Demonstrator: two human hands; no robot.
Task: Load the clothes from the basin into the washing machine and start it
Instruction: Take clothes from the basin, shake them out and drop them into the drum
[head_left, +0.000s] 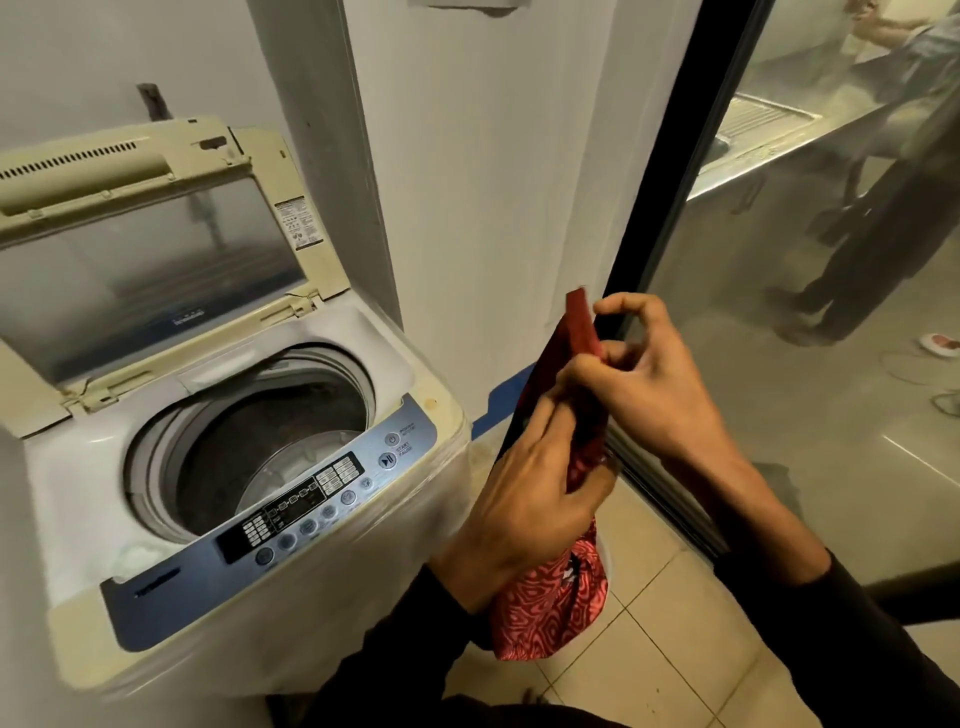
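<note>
A white top-loading washing machine (78, 499) stands at the left with its lid (150, 260) raised and its drum (270, 441) open to view. Its blue control panel (291, 519) faces me. To the right of the machine I hold a red patterned garment (550, 608) up in the air. My left hand (524, 499) grips its middle. My right hand (644, 384) pinches the dark red waistband at the top. The cloth hangs down between my arms. The basin is out of view.
A white wall pillar (493, 182) rises behind the machine. A black-framed glass sliding door (675, 182) is at the right, with a steel sink and a standing person behind it. The floor (649, 649) is pale tile.
</note>
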